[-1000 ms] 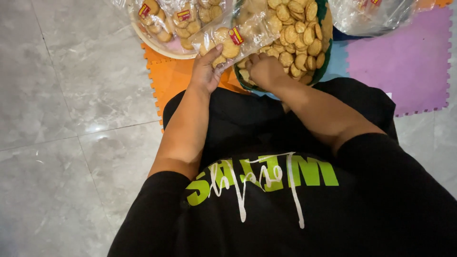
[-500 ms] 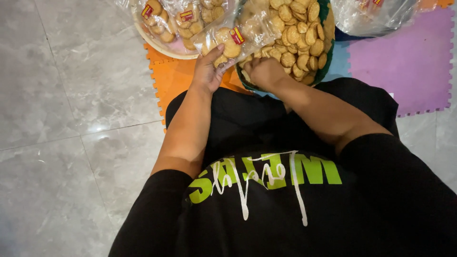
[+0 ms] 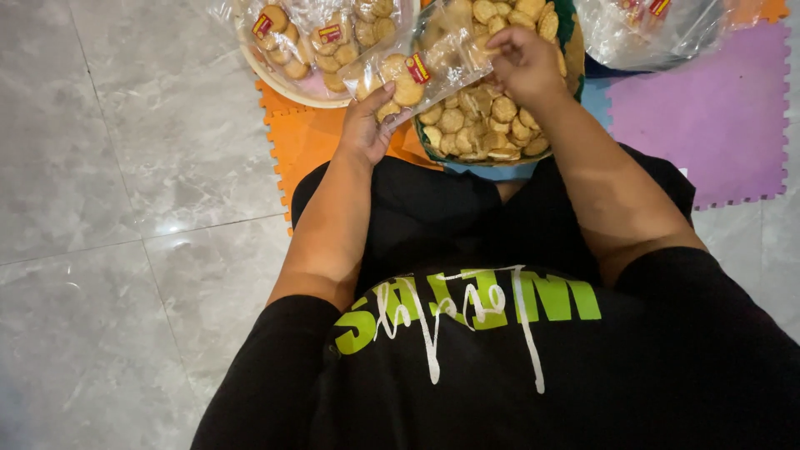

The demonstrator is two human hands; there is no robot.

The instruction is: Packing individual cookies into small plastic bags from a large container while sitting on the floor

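Seen from above, a seated person in a black shirt faces a grey tiled floor (image 3: 108, 250) laid with orange (image 3: 304, 142) and purple foam mats (image 3: 708, 117), where a green-rimmed basket of round biscuits (image 3: 487, 125) sits far centre beside a pale bowl of bagged biscuits (image 3: 308, 50) at far left. The left hand (image 3: 364, 129) has its grip closed on a clear biscuit bag (image 3: 417, 67) held over the basket's left edge. The right hand (image 3: 521, 58) hovers above the basket, fingers pinched narrow by the bag's mouth; what they hold cannot be told.

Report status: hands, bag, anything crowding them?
Left hand grips clear cookie bag. Right hand at bag mouth, over cookie basket. Packed bags in tray alongside.
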